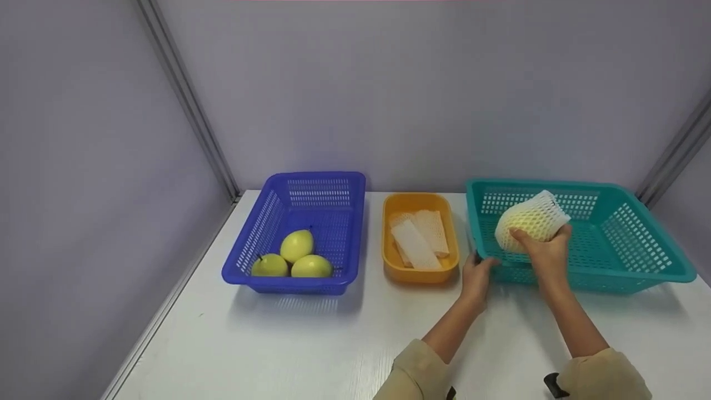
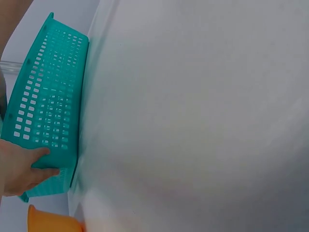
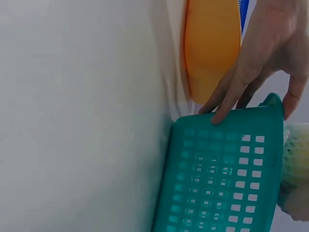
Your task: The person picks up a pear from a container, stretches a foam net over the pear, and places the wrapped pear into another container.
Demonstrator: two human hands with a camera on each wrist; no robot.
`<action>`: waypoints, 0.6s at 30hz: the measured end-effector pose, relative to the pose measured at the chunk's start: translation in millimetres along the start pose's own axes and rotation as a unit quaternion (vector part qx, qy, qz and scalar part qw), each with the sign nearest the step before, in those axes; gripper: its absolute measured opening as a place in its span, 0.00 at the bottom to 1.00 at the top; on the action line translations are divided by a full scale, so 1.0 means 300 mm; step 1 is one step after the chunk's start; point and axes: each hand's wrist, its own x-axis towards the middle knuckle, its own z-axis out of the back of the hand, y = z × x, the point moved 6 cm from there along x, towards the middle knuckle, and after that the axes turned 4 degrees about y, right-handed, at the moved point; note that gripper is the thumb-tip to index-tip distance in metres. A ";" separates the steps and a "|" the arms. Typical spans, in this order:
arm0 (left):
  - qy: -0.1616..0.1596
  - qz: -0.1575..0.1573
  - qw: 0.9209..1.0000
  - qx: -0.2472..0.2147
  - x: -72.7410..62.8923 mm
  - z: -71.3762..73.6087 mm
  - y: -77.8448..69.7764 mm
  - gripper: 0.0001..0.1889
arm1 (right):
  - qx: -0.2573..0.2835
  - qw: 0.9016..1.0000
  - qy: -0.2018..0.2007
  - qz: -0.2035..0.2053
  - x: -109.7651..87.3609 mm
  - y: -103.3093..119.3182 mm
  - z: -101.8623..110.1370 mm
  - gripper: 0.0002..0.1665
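Observation:
My right hand (image 1: 549, 261) holds a yellow-green pear (image 1: 522, 226) wrapped in a white foam net sleeve (image 1: 547, 203), above the left part of the teal basket (image 1: 627, 278). The sleeve's open end points up and to the right. My left hand (image 1: 475, 280) grips that basket's near left corner; in the right wrist view its thumb hooks over the rim while its fingers (image 3: 231, 96) press the outer wall. The left wrist view also has the left hand (image 2: 21, 169) at this corner. The inner side of the right hand's grip is hidden behind the pear.
Left of the teal basket stands a small orange bin (image 1: 393, 272) with several flat foam nets (image 1: 417, 244). Further left, a blue basket (image 1: 355, 222) holds three bare pears (image 1: 297, 246). All stand on a white table (image 1: 278, 344) against grey wall panels (image 1: 389, 100).

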 end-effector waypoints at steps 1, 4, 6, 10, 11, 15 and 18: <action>0.001 0.000 1.000 0.000 -0.001 -0.001 0.000 0.32 | -0.022 1.000 -0.003 -0.001 0.009 -0.002 0.009 0.53; 0.003 -0.002 1.000 -0.004 -0.002 -0.003 0.001 0.33 | -0.087 0.996 0.000 0.003 0.036 -0.004 0.033 0.55; 0.004 -0.002 1.000 -0.004 -0.002 -0.003 0.003 0.33 | -0.122 0.992 0.014 0.009 0.055 -0.005 0.043 0.57; 0.001 0.000 1.000 0.003 -0.001 -0.003 0.004 0.33 | -0.189 0.979 0.067 0.032 0.091 -0.010 0.045 0.57; 0.000 0.001 1.000 0.006 0.000 -0.002 0.004 0.33 | -0.204 0.975 0.085 0.035 0.101 -0.015 0.041 0.57; -0.005 0.009 1.000 0.012 0.005 -0.001 0.007 0.35 | -0.239 0.956 0.166 0.035 0.128 -0.043 0.018 0.55; -0.012 0.019 1.000 0.013 0.009 0.001 0.013 0.35 | -0.246 0.945 0.215 0.028 0.140 -0.063 0.000 0.55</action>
